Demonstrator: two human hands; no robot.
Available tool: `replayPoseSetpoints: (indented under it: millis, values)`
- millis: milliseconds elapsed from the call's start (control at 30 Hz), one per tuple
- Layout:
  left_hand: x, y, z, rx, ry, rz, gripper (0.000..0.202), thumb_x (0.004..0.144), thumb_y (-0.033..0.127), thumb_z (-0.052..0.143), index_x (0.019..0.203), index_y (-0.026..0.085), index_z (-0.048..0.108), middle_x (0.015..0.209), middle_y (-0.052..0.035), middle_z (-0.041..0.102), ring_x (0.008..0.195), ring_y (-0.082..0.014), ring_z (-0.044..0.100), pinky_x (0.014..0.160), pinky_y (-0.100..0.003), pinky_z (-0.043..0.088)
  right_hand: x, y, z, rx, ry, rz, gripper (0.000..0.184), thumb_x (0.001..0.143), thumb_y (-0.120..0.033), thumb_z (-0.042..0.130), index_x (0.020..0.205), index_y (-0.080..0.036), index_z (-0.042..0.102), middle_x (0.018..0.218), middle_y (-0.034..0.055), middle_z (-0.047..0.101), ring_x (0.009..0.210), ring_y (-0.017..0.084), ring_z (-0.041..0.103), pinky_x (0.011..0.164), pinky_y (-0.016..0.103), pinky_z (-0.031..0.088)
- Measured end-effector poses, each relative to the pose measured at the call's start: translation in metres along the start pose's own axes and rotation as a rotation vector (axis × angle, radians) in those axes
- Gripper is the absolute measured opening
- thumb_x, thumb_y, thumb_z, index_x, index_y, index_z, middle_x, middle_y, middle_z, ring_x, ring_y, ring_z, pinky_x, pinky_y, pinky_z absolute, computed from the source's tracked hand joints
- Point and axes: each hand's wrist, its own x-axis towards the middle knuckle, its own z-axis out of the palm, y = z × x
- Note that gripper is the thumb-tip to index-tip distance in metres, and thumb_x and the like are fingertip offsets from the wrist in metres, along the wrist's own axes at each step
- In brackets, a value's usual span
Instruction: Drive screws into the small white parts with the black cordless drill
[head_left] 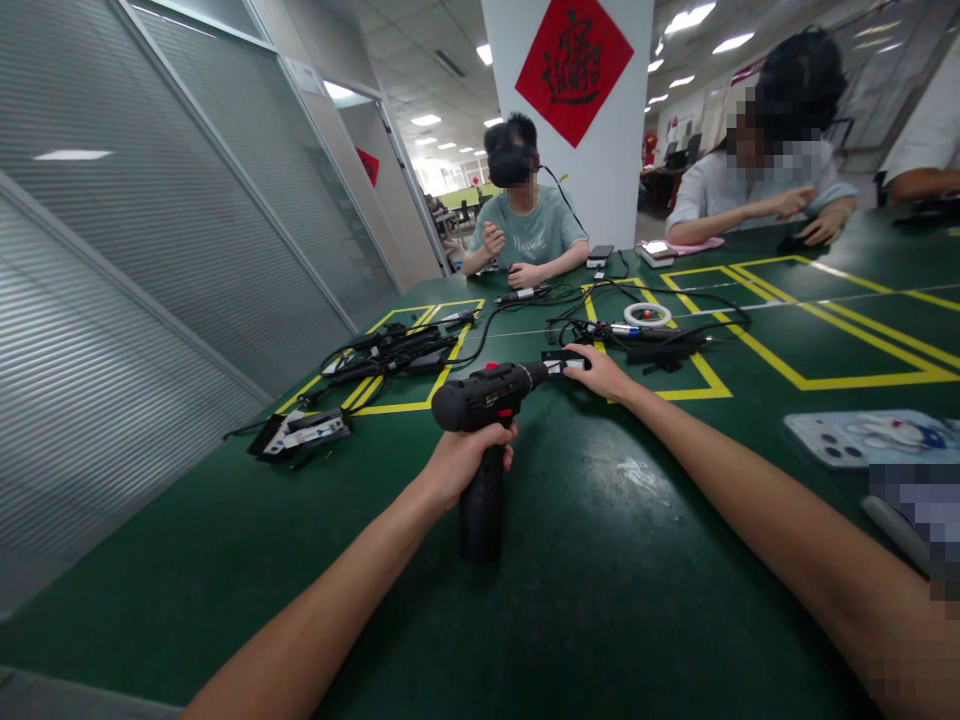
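My left hand [466, 462] is wrapped round the grip of a black cordless drill [480, 398] with red buttons. The drill stands upright, its chuck pointing away and to the right. At the bit end sits a small black and silver part [553, 361], pinched in the fingers of my right hand [597, 372]. Whether the bit touches this part I cannot make out. To the left lies a similar black housing with white and silver pieces [304, 430], small dark bits beside it.
A heap of black cables and adapters [405, 345] lies at left within yellow tape. Beyond my right hand are a blue and black pen-shaped tool [637, 331] and a white tape roll [647, 315]. A phone [862, 437] lies at right. Two people [525, 225] [757, 185] sit opposite.
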Motion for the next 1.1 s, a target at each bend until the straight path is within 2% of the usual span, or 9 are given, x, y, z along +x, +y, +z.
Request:
replayPoseSetpoints:
  millis: [167, 367, 667, 1000, 1100]
  values:
    - [-0.0006, 0.0017, 0.0013, 0.012, 0.015, -0.005, 0.018, 0.069, 0.022, 0.062, 0.084, 0.012, 0.064, 0.073, -0.0026, 0.06, 0.054, -0.0119, 0.054, 0.054, -0.026, 0.043, 0.0, 0.0004, 0.0009, 0.003, 0.009, -0.001, 0.049, 0.078, -0.033, 0.065, 0.126, -0.022, 0.058, 0.126, 0.007, 0.059, 0.114, 0.025, 0.056, 0.102, 0.04, 0.04]
    - [-0.001, 0.0017, 0.0031, 0.014, 0.026, 0.012, 0.019, 0.069, 0.023, 0.062, 0.085, 0.013, 0.064, 0.08, -0.0043, 0.062, 0.053, -0.0114, 0.054, 0.054, -0.026, 0.044, -0.0003, -0.0003, 0.001, 0.005, 0.006, 0.003, 0.05, 0.078, -0.033, 0.065, 0.126, -0.022, 0.058, 0.126, 0.007, 0.059, 0.113, 0.025, 0.056, 0.102, 0.04, 0.04]
    - [0.0008, -0.0023, -0.0017, -0.012, -0.008, 0.004, 0.018, 0.073, 0.021, 0.062, 0.089, 0.013, 0.064, 0.075, -0.0025, 0.061, 0.055, -0.0115, 0.055, 0.054, -0.025, 0.043, 0.0001, -0.0005, 0.0007, -0.006, 0.012, -0.002, 0.05, 0.077, -0.033, 0.065, 0.126, -0.023, 0.058, 0.126, 0.0069, 0.059, 0.112, 0.025, 0.057, 0.101, 0.039, 0.041]
    - [0.0008, -0.0012, -0.0013, -0.011, -0.012, 0.002, 0.016, 0.073, 0.02, 0.061, 0.087, 0.012, 0.063, 0.079, -0.0034, 0.06, 0.055, -0.0109, 0.054, 0.054, -0.025, 0.043, -0.0002, -0.0017, 0.0007, -0.032, 0.002, -0.005, 0.05, 0.079, -0.035, 0.064, 0.127, -0.022, 0.057, 0.126, 0.0075, 0.058, 0.112, 0.025, 0.057, 0.101, 0.038, 0.041]
    - [0.0013, -0.0025, -0.0024, 0.008, -0.008, -0.014, 0.015, 0.074, 0.021, 0.061, 0.086, 0.012, 0.063, 0.073, -0.0026, 0.059, 0.055, -0.0112, 0.054, 0.054, -0.024, 0.042, -0.0005, -0.0014, 0.0016, -0.044, 0.006, -0.013, 0.05, 0.082, -0.038, 0.062, 0.128, -0.021, 0.056, 0.127, 0.0086, 0.058, 0.112, 0.024, 0.056, 0.101, 0.038, 0.041]
